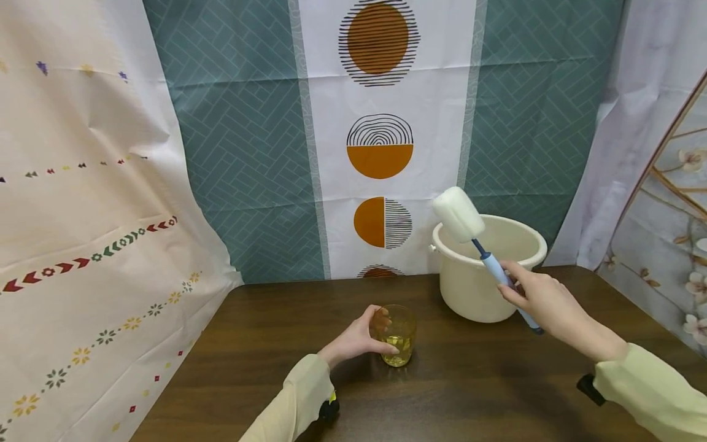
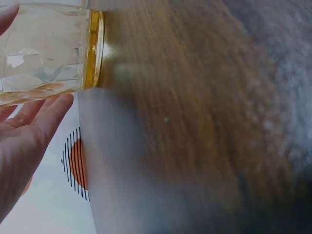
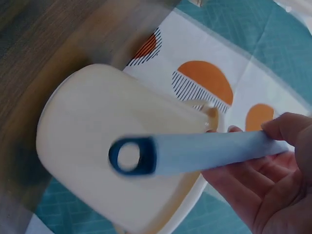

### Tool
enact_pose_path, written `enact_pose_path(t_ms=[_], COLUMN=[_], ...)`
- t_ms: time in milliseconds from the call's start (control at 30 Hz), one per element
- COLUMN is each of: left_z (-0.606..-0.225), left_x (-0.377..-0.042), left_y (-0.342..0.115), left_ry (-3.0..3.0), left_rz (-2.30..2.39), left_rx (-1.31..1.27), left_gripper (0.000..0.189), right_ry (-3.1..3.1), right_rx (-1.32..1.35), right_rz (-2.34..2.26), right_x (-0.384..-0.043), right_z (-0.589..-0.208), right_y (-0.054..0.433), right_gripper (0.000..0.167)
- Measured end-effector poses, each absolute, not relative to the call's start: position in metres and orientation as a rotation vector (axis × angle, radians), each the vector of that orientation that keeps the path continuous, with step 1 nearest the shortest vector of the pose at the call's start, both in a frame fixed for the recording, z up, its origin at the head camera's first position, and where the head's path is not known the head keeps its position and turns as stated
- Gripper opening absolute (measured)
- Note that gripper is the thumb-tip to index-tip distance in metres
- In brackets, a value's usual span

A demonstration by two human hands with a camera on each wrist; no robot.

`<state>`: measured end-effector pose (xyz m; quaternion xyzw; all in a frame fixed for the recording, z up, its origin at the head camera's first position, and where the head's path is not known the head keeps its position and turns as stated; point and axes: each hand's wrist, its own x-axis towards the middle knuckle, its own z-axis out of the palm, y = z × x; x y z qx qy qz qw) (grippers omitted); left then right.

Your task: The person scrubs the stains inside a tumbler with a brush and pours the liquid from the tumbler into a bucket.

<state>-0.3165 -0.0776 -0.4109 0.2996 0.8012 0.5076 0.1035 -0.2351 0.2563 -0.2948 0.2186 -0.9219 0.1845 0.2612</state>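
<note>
My left hand is round a yellow-tinted drinking glass, thumb on the near side and fingers behind it. The glass stands upright on the brown wooden table. In the left wrist view the fingers lie along the side of the glass. Up on the right, my right hand grips the light blue handle of a bottle brush. Its white sponge head points up and left, overlapping the bucket's rim in the head view. The dark blue hanging loop shows at the handle's end.
A cream bucket stands at the table's back right, behind the brush. Patterned cloth hangs along the back. A light embroidered cloth drapes on the left, and a floral one on the right.
</note>
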Motion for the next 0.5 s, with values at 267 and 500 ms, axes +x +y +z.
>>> enact_pose_path(t_ms=[267,500], left_z=[-0.4121,-0.4112], left_x=[-0.3169,-0.3174], left_y=[-0.0774,-0.0771], left_ry=[2.345,2.360], left_rz=[1.518,1.517], left_rx=[0.884,0.901], left_gripper=[0.067,0.067], right_ry=[-2.339,-2.305], right_rx=[0.751,0.770], right_rz=[0.326,0.246], right_x=[-0.2352,-0.2361], right_z=[-0.2991,-0.3003], right_y=[0.2514,0.2540], right_gripper=[0.035,0.038])
